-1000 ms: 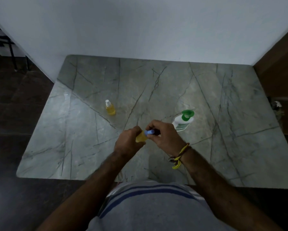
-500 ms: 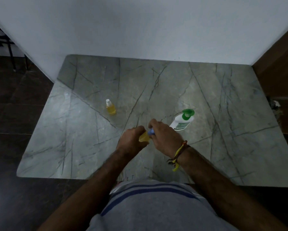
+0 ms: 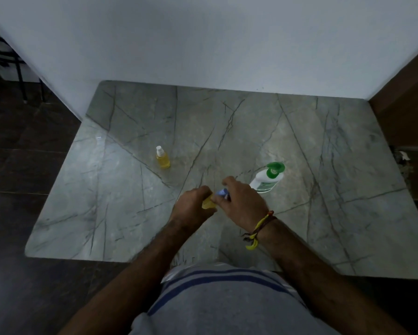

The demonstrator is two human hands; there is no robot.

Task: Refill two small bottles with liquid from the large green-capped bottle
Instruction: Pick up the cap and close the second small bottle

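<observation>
My left hand [image 3: 192, 205] grips a small yellow bottle [image 3: 208, 203] just above the table, near the middle front. My right hand [image 3: 243, 201] pinches that bottle's blue cap [image 3: 222, 192]; most of the cap is hidden by my fingers. The large white bottle with a green cap [image 3: 267, 178] stands just right of my right hand, its flip lid open. A second small bottle [image 3: 162, 157], yellow with a white cap, stands upright further left and back.
The grey marble table [image 3: 324, 165] meets a white wall at the back and a wooden panel [image 3: 411, 97] at the right. Dark floor lies to the left, with black chair legs [image 3: 19, 68] at the far left.
Both hands stay joined on the small bottle and its blue cap. My right hand has turned slightly at the cap, its fingers now spread further over it.
</observation>
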